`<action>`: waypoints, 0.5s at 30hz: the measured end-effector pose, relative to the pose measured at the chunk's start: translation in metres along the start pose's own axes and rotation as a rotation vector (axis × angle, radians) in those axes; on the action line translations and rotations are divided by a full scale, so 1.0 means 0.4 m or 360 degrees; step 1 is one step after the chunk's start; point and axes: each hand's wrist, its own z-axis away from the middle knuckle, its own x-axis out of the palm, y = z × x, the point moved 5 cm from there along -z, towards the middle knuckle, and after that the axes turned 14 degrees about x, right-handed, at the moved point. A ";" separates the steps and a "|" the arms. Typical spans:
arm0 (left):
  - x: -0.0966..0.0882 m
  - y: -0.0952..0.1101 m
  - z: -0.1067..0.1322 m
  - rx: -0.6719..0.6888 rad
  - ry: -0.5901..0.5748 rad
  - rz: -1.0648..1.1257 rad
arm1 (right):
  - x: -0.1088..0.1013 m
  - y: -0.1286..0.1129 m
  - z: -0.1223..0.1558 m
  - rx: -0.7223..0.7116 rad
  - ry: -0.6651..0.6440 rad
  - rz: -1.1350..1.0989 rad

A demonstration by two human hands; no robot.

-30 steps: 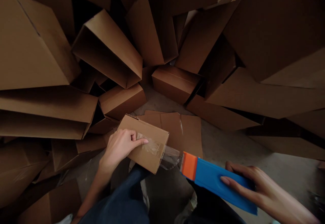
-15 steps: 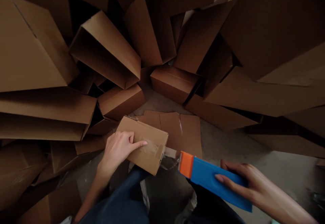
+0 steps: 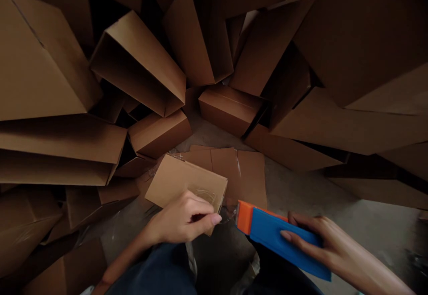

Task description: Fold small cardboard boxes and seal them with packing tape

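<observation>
A small cardboard box (image 3: 180, 174) with clear tape near its right end sits low in front of me, above my legs. Over its near right corner, my left hand (image 3: 187, 219) is closed, thumb tip against the curled index finger. Whatever may be pinched there is too small or hidden to make out. My right hand (image 3: 310, 241) grips a flat blue tool (image 3: 281, 237) with an orange end and a thin edge at its tip; its exact kind is unclear. That orange end points left toward the box, with a short gap between them.
Open cardboard boxes (image 3: 140, 67) are piled around the far side and both flanks. A flattened cardboard sheet (image 3: 247, 174) lies on the concrete floor (image 3: 287, 192) beyond the box. Clear plastic scraps (image 3: 229, 214) show beside the box.
My left hand has moved right along the box, from its top to the near right corner, and its fingers have curled in. The box has shifted slightly. The blue tool stays nearly still.
</observation>
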 end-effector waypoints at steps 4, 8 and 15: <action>0.020 -0.036 -0.043 -0.0160 0.0209 0.0396 | 0.006 -0.003 -0.006 -0.0033 -0.0018 -0.0005; 0.040 -0.114 -0.061 -0.0398 0.0421 0.0761 | 0.007 -0.010 -0.012 -0.0050 -0.0025 -0.0040; 0.047 -0.143 -0.067 -0.0555 0.0454 0.0502 | 0.004 -0.027 -0.023 -0.0083 -0.0086 -0.0057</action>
